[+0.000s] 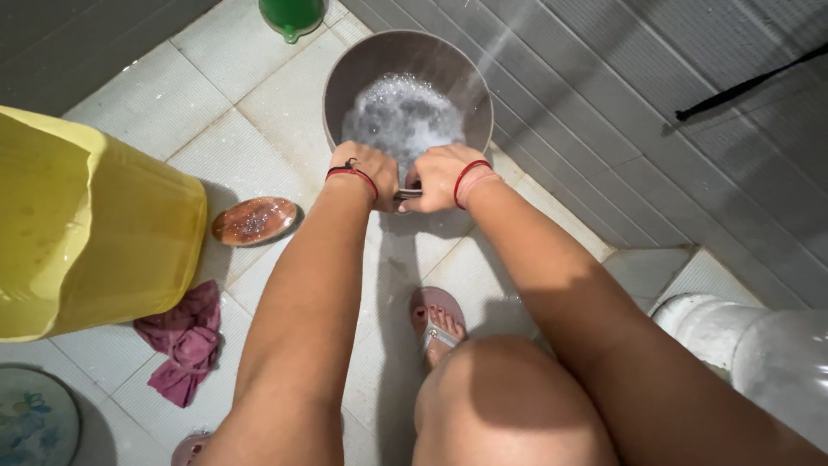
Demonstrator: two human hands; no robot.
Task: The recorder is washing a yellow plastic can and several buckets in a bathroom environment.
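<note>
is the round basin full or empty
Partly full: foamy water covers the basin bottom, its grey walls bare above. Both hands, left and right, grip its near rim.

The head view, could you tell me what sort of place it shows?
Probably a tiled washroom: both hands grip a foamy basin on the wet floor, beside a yellow bucket.

You've got a grey-brown basin (345, 78) full of white foamy water (401, 116), so take that as the anchor. Left of it sits a big yellow bucket (95, 224), with a glossy reddish-brown oval soap (255, 220) between the two. Just behind the basin there's a green jug (291, 15). Below the bucket lies a maroon cloth (185, 341). Both your wrists wear red thread bands (354, 173). The floor tiles (224, 103) are off-white, the wall grey.
</note>
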